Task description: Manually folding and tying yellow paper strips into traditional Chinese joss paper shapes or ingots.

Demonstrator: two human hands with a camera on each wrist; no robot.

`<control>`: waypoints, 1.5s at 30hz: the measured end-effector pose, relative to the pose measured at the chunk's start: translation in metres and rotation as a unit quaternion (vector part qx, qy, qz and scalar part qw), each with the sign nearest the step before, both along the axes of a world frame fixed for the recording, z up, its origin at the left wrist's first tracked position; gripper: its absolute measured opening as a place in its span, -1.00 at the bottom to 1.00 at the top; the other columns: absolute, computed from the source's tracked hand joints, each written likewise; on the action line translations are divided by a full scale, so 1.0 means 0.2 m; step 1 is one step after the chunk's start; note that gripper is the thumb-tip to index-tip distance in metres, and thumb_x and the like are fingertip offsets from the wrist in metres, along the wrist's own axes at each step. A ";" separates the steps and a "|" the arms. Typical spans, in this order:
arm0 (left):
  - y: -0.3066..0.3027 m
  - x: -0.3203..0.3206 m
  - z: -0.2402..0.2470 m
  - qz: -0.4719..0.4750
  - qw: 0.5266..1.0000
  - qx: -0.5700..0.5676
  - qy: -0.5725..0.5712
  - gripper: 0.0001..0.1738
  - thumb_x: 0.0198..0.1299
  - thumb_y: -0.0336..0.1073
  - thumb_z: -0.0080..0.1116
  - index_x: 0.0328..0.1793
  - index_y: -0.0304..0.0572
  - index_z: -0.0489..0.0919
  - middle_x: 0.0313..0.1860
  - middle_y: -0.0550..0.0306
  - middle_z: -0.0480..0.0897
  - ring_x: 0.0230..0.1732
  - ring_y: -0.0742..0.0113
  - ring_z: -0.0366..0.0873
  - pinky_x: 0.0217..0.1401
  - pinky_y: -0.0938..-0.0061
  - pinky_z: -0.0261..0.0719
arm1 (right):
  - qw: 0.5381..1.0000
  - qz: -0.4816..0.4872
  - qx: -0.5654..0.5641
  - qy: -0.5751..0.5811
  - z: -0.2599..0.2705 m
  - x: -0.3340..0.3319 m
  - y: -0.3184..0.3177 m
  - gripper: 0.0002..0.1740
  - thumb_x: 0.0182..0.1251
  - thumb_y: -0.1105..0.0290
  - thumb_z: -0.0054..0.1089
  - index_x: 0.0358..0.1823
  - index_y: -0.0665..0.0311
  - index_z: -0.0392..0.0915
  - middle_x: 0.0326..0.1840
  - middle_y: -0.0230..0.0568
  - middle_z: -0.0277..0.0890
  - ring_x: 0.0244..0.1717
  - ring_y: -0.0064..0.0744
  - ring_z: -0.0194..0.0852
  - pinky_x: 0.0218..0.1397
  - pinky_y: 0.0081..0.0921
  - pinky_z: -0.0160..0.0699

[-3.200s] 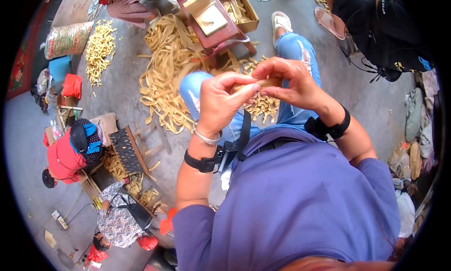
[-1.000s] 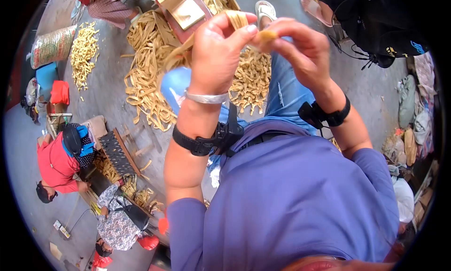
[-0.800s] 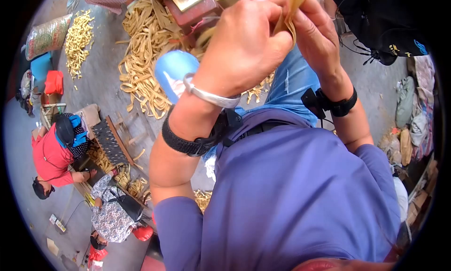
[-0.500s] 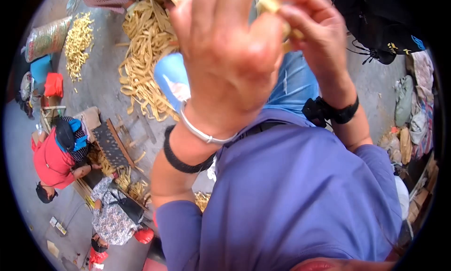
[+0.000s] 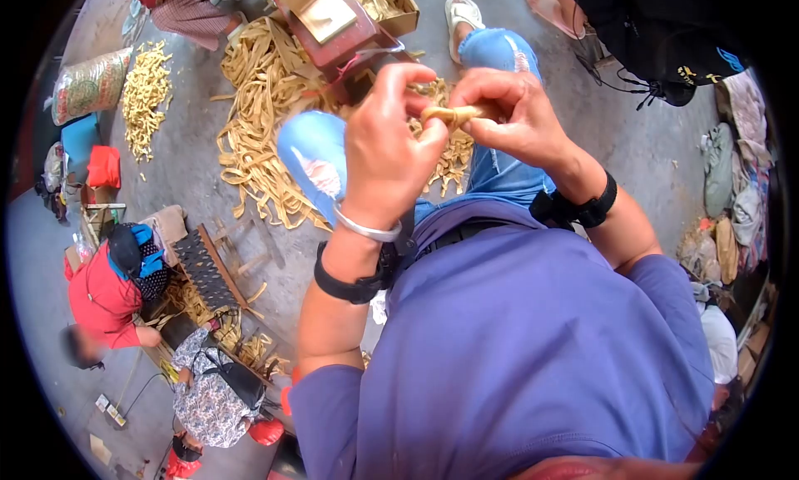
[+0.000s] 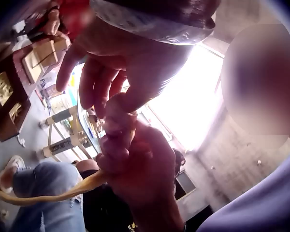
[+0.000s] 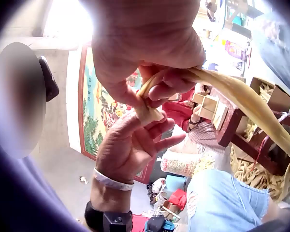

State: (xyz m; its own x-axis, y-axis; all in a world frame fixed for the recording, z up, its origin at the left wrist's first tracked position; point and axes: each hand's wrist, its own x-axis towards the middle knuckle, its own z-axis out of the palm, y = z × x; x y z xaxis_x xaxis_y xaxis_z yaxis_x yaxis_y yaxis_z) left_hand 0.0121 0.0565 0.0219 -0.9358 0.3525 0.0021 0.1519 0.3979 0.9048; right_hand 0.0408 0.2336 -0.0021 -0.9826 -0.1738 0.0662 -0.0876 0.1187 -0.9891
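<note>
A long, flat tan strip (image 5: 454, 114) is bunched into a small twisted piece between both hands, above the person's lap. My left hand (image 5: 384, 143), with a pale bangle at its wrist, pinches one end between thumb and finger; its other fingers are spread. The right hand (image 5: 524, 118) pinches the other side, thumb against curled fingers. In the right wrist view the strip (image 7: 246, 99) trails away to the right from the right hand (image 7: 150, 38). The left wrist view shows its tail (image 6: 53, 197) hanging below the fingers. The fingers partly cover the twisted part.
Long tan strips (image 5: 270, 130) are heaped on the floor beside the left knee (image 5: 315, 151). Small knotted pieces (image 5: 449, 159) lie between the legs; another pile (image 5: 146, 93) is farther left. A dark red stool (image 5: 333, 43) stands ahead, near a cardboard box (image 5: 404, 18). Other people sit around.
The strip was draped over the left hand, then both hands rose and worked close together over it. They are now lower and steadier, with the strip narrowed and twisted between the fingertips.
</note>
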 end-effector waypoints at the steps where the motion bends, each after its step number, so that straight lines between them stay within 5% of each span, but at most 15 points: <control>1: -0.01 0.01 -0.01 -0.002 1.000 0.020 -0.023 -0.64 -0.04 -0.54 0.19 -0.04 -0.23 0.51 -0.36 0.14 0.64 -0.28 0.45 0.61 -0.25 0.54 0.54 | 0.998 0.011 -0.057 -0.030 0.00 0.02 -0.01 -0.82 0.07 0.43 0.32 -0.33 0.40 0.60 -0.38 -0.35 0.55 -0.32 -0.68 0.46 -0.29 -0.64 0.45; 3: -0.01 0.02 -0.04 -0.009 0.996 0.061 -0.068 -0.65 -0.01 -0.54 0.19 -0.03 -0.26 0.51 -0.33 0.16 0.63 -0.23 0.48 0.60 -0.20 0.57 0.54 | 0.999 -0.005 -0.003 -0.039 0.00 0.03 -0.01 -0.82 0.05 0.47 0.31 -0.33 0.40 0.58 -0.37 -0.36 0.55 -0.32 -0.68 0.46 -0.28 -0.65 0.45; 8: 0.03 0.08 -0.06 0.011 0.989 0.142 0.029 -0.64 -0.04 -0.60 0.26 -0.06 -0.27 0.50 -0.29 0.18 0.61 -0.22 0.49 0.58 -0.07 0.57 0.52 | 0.995 -0.059 -0.043 -0.068 -0.06 0.05 0.00 -0.76 0.00 0.57 0.20 -0.23 0.38 0.56 -0.34 -0.36 0.55 -0.28 -0.67 0.49 -0.21 -0.69 0.48; 12: 0.06 0.09 -0.11 0.063 0.989 0.133 0.024 -0.70 -0.07 -0.59 0.21 -0.15 -0.24 0.50 -0.40 0.14 0.61 -0.30 0.43 0.62 -0.19 0.53 0.54 | 0.990 -0.051 -0.125 -0.036 -0.06 0.06 0.00 -0.40 0.01 0.60 0.14 0.19 0.30 0.33 -0.27 -0.34 0.55 -0.24 -0.67 0.50 -0.18 -0.69 0.49; 18: 0.08 0.09 -0.11 0.059 0.980 0.189 -0.030 -0.76 0.06 -0.58 0.23 -0.13 -0.27 0.49 -0.33 0.23 0.59 -0.26 0.54 0.56 -0.13 0.64 0.52 | 0.914 -0.021 -0.374 -0.153 -0.05 0.06 0.01 -0.35 0.06 0.55 0.29 0.24 0.33 0.29 -0.27 -0.33 0.56 -0.35 -0.71 0.46 -0.41 -0.76 0.38; 21: 0.05 0.09 -0.12 0.061 0.987 0.147 0.012 -0.79 0.08 -0.55 0.26 -0.15 -0.29 0.54 -0.32 0.23 0.60 -0.28 0.57 0.55 -0.21 0.68 0.53 | 0.933 -0.001 -0.319 -0.168 0.03 0.08 0.01 -0.36 0.09 0.53 0.32 0.23 0.34 0.29 -0.27 -0.31 0.59 -0.39 -0.72 0.44 -0.50 -0.77 0.32; 25: 0.04 0.11 -0.07 0.045 0.986 0.161 -0.024 -0.74 0.07 -0.49 0.34 -0.08 -0.31 0.61 -0.28 0.20 0.63 -0.33 0.61 0.55 -0.28 0.71 0.52 | 0.965 -0.055 -0.231 -0.108 -0.06 0.06 -0.02 -0.47 0.22 0.46 0.29 0.19 0.36 0.30 -0.23 -0.30 0.60 -0.29 -0.62 0.51 -0.25 -0.69 0.50; 30: -0.06 0.08 -0.11 0.033 0.994 0.105 -0.016 -0.89 0.16 -0.50 0.25 -0.19 -0.34 0.62 -0.30 0.18 0.65 -0.37 0.57 0.58 -0.30 0.70 0.54 | 0.964 0.011 -0.250 -0.086 -0.05 0.10 -0.05 -0.48 0.28 0.58 0.14 0.27 0.34 0.25 0.08 -0.22 0.44 -0.16 -0.56 0.53 -0.16 -0.63 0.54; 33: -0.06 0.08 -0.07 0.038 0.977 0.185 -0.102 -0.88 0.15 -0.47 0.26 -0.25 -0.35 0.55 -0.37 0.14 0.65 -0.38 0.48 0.61 -0.33 0.66 0.57 | 0.986 0.008 -0.124 -0.109 0.02 0.09 -0.04 -0.46 0.26 0.60 0.14 0.27 0.29 0.25 0.06 -0.25 0.45 -0.17 -0.53 0.54 -0.17 -0.60 0.56; 35: -0.08 0.08 -0.07 0.003 0.957 0.238 -0.167 -0.85 0.19 -0.48 0.24 -0.17 -0.33 0.50 -0.32 0.09 0.65 -0.32 0.43 0.65 -0.30 0.65 0.61 | 0.989 0.003 -0.136 -0.054 0.02 0.08 -0.06 -0.45 0.23 0.62 0.15 0.26 0.26 0.26 -0.02 -0.26 0.51 -0.20 -0.53 0.56 -0.17 -0.60 0.56; 39: -0.08 0.06 -0.10 -0.033 0.976 0.174 -0.124 -0.77 0.18 -0.35 0.29 -0.22 -0.27 0.45 -0.38 0.15 0.62 -0.44 0.52 0.57 -0.37 0.64 0.61 | 0.999 0.004 -0.024 0.041 0.03 0.08 -0.09 -0.44 0.19 0.67 0.14 0.23 0.24 0.27 -0.23 -0.27 0.59 -0.24 -0.56 0.58 -0.18 -0.60 0.55; 43: -0.14 0.05 -0.10 -0.072 0.985 0.080 -0.132 -0.77 0.18 -0.31 0.30 -0.35 -0.18 0.44 -0.51 0.29 0.55 -0.57 0.64 0.43 -0.60 0.74 0.39 | 0.998 -0.016 -0.052 0.024 0.01 0.09 -0.11 -0.54 0.14 0.64 0.24 0.11 0.30 0.42 -0.39 -0.24 0.58 -0.30 -0.53 0.59 -0.23 -0.60 0.52; 45: -0.16 0.04 -0.11 -0.079 0.958 0.189 -0.201 -0.75 0.23 -0.27 0.24 -0.40 -0.18 0.44 -0.59 0.31 0.47 -0.63 0.64 0.35 -0.65 0.72 0.29 | 0.998 0.014 0.017 0.054 0.04 0.07 -0.06 -0.67 0.12 0.58 0.30 -0.05 0.32 0.54 -0.43 -0.25 0.56 -0.34 -0.51 0.57 -0.27 -0.61 0.50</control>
State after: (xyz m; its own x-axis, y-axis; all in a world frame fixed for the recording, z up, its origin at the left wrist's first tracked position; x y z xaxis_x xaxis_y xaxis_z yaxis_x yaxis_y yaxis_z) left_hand 0.0205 0.0239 0.0006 -0.8228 0.5349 -0.1919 -0.2084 0.0303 0.9776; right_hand 0.0544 0.2210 0.0052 -0.9647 -0.2052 0.1648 -0.1972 0.1489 -0.9690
